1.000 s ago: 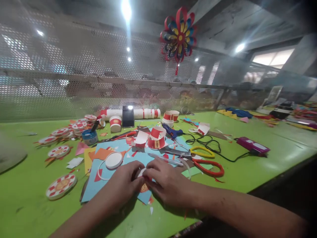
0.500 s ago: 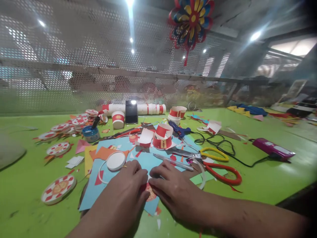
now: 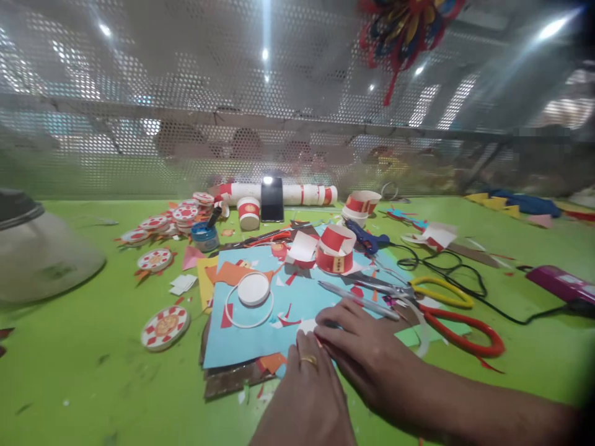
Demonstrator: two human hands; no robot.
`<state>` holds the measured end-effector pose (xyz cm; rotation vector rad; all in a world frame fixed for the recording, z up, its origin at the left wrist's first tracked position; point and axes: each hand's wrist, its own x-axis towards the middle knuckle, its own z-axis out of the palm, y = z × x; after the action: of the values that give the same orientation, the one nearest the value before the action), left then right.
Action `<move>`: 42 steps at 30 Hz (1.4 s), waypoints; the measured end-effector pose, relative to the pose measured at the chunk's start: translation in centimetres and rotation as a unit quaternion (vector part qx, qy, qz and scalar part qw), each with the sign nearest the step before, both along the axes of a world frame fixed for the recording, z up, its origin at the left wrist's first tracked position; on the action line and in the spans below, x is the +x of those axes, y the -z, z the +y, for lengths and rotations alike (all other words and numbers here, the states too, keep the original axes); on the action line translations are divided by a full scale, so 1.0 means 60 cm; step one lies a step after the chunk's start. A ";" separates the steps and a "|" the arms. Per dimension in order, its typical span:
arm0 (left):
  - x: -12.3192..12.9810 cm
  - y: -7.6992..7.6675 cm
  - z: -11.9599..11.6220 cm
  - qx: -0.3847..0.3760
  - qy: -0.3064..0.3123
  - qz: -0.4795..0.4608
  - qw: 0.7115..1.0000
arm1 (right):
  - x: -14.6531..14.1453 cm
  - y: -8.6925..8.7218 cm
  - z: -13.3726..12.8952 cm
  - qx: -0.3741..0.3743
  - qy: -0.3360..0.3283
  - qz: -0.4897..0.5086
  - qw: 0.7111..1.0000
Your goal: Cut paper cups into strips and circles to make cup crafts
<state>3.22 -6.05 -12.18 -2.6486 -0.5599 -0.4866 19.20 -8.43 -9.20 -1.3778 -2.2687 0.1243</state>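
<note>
My left hand (image 3: 309, 378), a ring on one finger, is closed low over the front of the light blue sheet (image 3: 253, 353). My right hand (image 3: 360, 347) meets it there, fingers bent. A small white paper piece (image 3: 307, 325) shows at both hands' fingertips; most of it is hidden. Beside them on the sheet lie a white disc (image 3: 253, 289), a thin white ring (image 3: 248, 325) and red scraps. A silver pen (image 3: 357, 300) rests just beyond my right hand, close to the scissors (image 3: 455, 322) with one red and one yellow handle.
Red-and-white paper bands (image 3: 335, 249) stand behind the sheet, near a blue glue gun (image 3: 365, 236). Decorated discs (image 3: 165, 328) and a blue jar (image 3: 204, 236) are on the left. A phone (image 3: 272, 199) leans against a white roll (image 3: 297, 194). A purple device (image 3: 564, 284) with a black cable lies right.
The view has swung left, so the table things sit further right. My left hand has turned and drawn in against my right; the red paper with gold print between them is now covered.
</note>
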 end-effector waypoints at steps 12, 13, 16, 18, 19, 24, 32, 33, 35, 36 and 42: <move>-0.009 -0.023 0.008 -0.029 0.071 0.007 0.997 | 0.010 0.001 -0.003 0.035 -0.023 -0.004 0.999; -0.013 -0.026 0.009 -0.035 0.081 0.024 0.996 | 0.010 0.001 -0.002 0.035 -0.023 -0.001 0.999; -0.022 -0.032 0.012 -0.040 0.101 0.069 0.992 | 0.014 -0.001 -0.001 0.036 -0.017 0.021 0.999; -0.025 -0.036 0.013 -0.045 0.102 0.085 0.990 | 0.017 -0.002 0.000 0.044 -0.012 0.035 0.998; -0.026 -0.037 0.014 -0.048 0.102 0.085 0.990 | 0.019 -0.002 0.001 0.048 -0.009 0.037 0.998; -0.026 -0.034 0.019 -0.057 0.105 0.046 0.992 | 0.032 -0.007 0.007 0.100 0.050 0.040 0.993; -0.025 -0.046 0.023 -0.098 0.115 -0.007 0.989 | 0.048 -0.016 0.007 0.088 0.166 0.119 0.975; -0.023 -0.049 0.023 -0.101 0.115 -0.011 0.988 | 0.048 -0.016 0.007 0.085 0.159 0.119 0.976; -0.019 -0.054 0.022 -0.110 0.110 -0.023 0.988 | 0.048 -0.015 0.007 0.078 0.137 0.117 0.981; -0.018 -0.055 0.022 -0.114 0.107 -0.032 0.987 | 0.048 -0.014 0.007 0.074 0.127 0.118 0.982; -0.039 -0.069 0.040 -0.148 0.062 -0.134 0.978 | 0.050 -0.015 0.010 0.095 0.114 0.132 0.980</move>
<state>0.90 -3.64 -8.04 -2.9338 -0.5877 -0.8702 22.23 -7.81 -8.30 -1.4156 -1.8437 0.0116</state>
